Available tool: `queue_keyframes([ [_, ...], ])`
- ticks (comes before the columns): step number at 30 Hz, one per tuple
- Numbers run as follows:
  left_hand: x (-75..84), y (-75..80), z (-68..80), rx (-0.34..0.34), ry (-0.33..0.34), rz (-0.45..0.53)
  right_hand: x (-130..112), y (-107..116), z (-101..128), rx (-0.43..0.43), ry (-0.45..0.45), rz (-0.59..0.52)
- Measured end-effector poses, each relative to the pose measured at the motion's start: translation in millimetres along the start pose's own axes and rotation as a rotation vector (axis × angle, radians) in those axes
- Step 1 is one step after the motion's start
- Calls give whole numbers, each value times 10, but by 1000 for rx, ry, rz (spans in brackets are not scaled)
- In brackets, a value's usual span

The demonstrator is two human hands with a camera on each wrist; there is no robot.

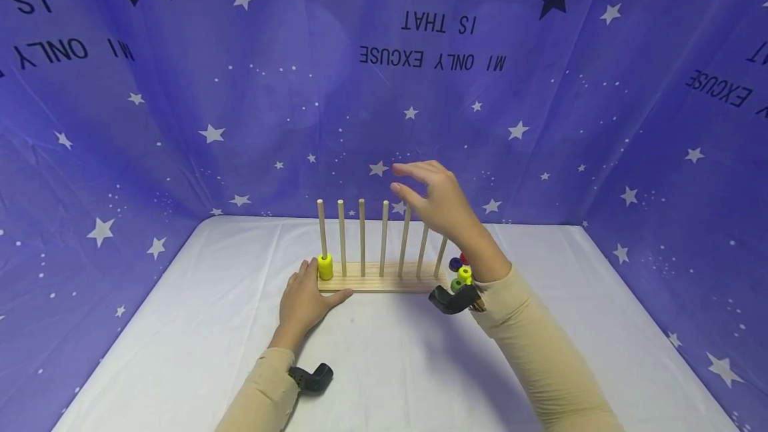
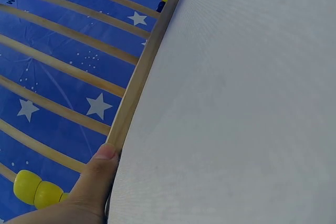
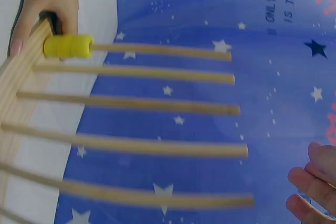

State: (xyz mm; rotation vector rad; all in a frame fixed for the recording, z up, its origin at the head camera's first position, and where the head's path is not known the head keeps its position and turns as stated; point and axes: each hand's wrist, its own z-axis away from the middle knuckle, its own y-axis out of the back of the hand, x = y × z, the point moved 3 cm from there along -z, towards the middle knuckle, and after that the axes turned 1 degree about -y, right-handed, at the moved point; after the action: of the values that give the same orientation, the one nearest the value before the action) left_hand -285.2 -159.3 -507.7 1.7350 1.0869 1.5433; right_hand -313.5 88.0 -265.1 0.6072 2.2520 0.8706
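Observation:
A wooden peg stand [image 1: 384,285] with a row of several upright dowels stands on the table. Yellow beads [image 1: 325,267] are stacked at the bottom of its leftmost dowel. My left hand [image 1: 305,302] holds the left end of the base, its thumb [image 2: 97,174] along the front edge. Above the right-hand dowels, my right hand [image 1: 441,199] is raised with fingers apart and nothing between them. In the right wrist view its fingertips [image 3: 302,182] show beyond the dowel tops. The other dowels I can see carry no beads.
Loose beads lie by the stand's right end, partly hidden by my right wrist: a yellow one [image 1: 465,274], a dark blue one [image 1: 455,264], a green one [image 1: 457,284] and some red. White cloth [image 1: 384,365] covers the table; a purple starry curtain [image 1: 336,119] rises behind.

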Motion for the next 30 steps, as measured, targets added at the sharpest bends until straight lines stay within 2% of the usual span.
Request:
queue_keyframes([
  [4,7,12,16,-7,8,18,142,120,103,13,-26,-5],
  [9,22,26,25,-6,-3,25,312,245,262,18,-80,41],
  [20,18,29,14,-3,-4,26,870,407,765,15,-269,66],
  [25,12,19,11,-7,-1,25,1122,399,1023,-29,-355,56],
  [30,18,16,7,-10,3,28,1356,360,1289,-113,-409,75],
])
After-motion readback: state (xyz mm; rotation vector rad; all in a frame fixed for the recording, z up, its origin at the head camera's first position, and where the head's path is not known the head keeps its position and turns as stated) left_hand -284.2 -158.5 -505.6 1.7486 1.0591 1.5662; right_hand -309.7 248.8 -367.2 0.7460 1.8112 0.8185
